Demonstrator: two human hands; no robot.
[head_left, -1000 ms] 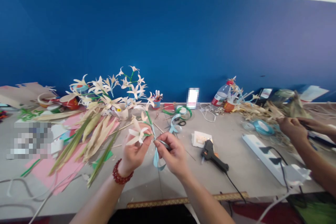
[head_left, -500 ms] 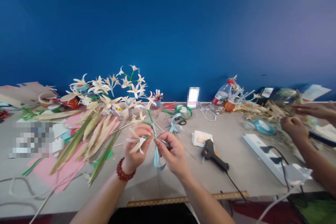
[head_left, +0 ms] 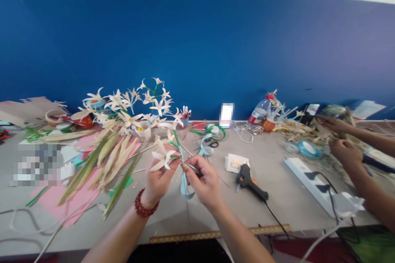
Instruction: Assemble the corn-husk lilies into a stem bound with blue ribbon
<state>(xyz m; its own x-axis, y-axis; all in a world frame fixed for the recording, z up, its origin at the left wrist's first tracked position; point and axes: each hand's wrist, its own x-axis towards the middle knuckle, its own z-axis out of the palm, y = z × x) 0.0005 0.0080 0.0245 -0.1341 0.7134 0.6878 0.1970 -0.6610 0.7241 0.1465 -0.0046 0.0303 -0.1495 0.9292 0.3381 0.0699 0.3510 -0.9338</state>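
My left hand [head_left: 159,179], a red bead bracelet on its wrist, is closed round a cream paper flower [head_left: 162,157] on a green stem [head_left: 177,139]. My right hand [head_left: 202,181] pinches a pale blue ribbon [head_left: 184,184] against that stem, just below the flower. The ribbon loops down between both hands. Both hands hover over the grey table [head_left: 173,213], near its front edge.
A spray of cream flowers [head_left: 135,104] and long dried leaves [head_left: 111,158] lie to the left on pink paper [head_left: 74,199]. A black glue gun [head_left: 250,181] lies right of my hands, then a white power strip [head_left: 311,183]. Another person's hands [head_left: 344,150] work at far right.
My left hand has turned the flower, its petals now pointing up again. The other person's far hand has reached left over the dried husks.
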